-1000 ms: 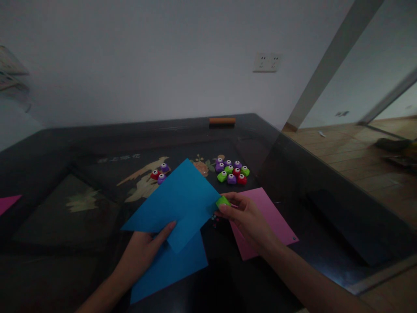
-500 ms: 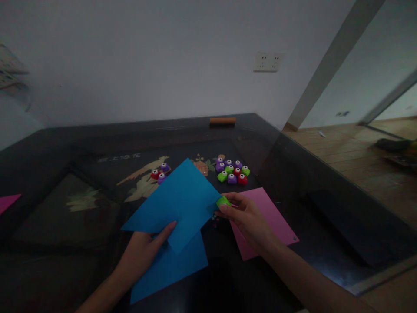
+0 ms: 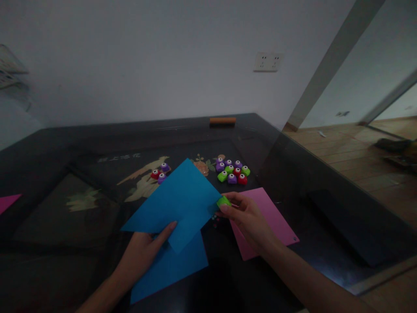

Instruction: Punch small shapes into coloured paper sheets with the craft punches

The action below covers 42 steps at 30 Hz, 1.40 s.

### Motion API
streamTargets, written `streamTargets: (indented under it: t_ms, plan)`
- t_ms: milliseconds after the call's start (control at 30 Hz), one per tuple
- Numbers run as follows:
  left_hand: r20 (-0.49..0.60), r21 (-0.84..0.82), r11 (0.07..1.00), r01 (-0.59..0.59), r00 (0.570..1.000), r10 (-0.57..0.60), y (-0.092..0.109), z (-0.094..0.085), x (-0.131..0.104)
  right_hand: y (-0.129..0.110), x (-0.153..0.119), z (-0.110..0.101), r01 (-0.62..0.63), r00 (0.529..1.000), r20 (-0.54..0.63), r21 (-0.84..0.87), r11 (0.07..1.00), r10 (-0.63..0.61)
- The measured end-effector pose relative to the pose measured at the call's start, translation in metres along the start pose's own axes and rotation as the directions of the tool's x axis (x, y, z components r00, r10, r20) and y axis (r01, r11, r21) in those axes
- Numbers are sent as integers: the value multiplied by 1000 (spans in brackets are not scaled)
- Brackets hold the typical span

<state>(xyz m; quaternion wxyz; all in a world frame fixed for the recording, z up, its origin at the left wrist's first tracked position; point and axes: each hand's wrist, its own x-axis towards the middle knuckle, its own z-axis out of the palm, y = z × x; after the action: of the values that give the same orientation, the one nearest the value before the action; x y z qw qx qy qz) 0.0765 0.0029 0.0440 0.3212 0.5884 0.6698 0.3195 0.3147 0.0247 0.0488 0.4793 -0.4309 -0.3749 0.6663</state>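
My left hand [image 3: 148, 250] grips a blue sheet of paper [image 3: 182, 202], thumb on top and fingers underneath, holding it tilted above the table. At the sheet's right corner, my right hand [image 3: 249, 219] pinches a small green craft punch [image 3: 223, 202] between thumb and fingers. The paper corner meets the punch; whether it sits inside the slot I cannot tell. Below the held sheet lies another blue sheet [image 3: 172, 274]. Under my right forearm rests a pink sheet [image 3: 273, 217] with a small dark mark at its near right corner.
Several purple, green and red punches [image 3: 237, 172] stand grouped behind my right hand. Another 3 punches [image 3: 162, 178] sit left of the held sheet. An orange-brown bar [image 3: 222, 120] lies at the glossy black table's [image 3: 156, 134] back edge, by the wall. A magenta sheet [image 3: 8, 202] shows at far left.
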Motion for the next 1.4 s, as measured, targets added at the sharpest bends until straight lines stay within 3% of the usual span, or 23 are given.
streamTargets:
  t_ms: [567, 733, 933, 1200, 1400]
  plan:
    - [-39, 79, 997, -6, 999, 9, -9, 1, -2, 4, 2, -1, 49, 999, -1, -14, 999, -49]
    - [15, 110, 994, -14, 1000, 12, -12, -1, 2, 2, 2, 0, 46, 999, -5, -12, 999, -46]
    - [-53, 78, 997, 0, 999, 4, -5, 1, -3, 3, 3, -1, 57, 998, 14, -7, 998, -57]
    - [-18, 99, 994, 45, 999, -44, -12, 0, -1, 3, 5, -3, 60, 998, 19, -10, 998, -60]
    - [-17, 7, 999, 39, 999, -39, -3, 2, -5, 4, 8, -5, 72, 997, 37, -12, 997, -71]
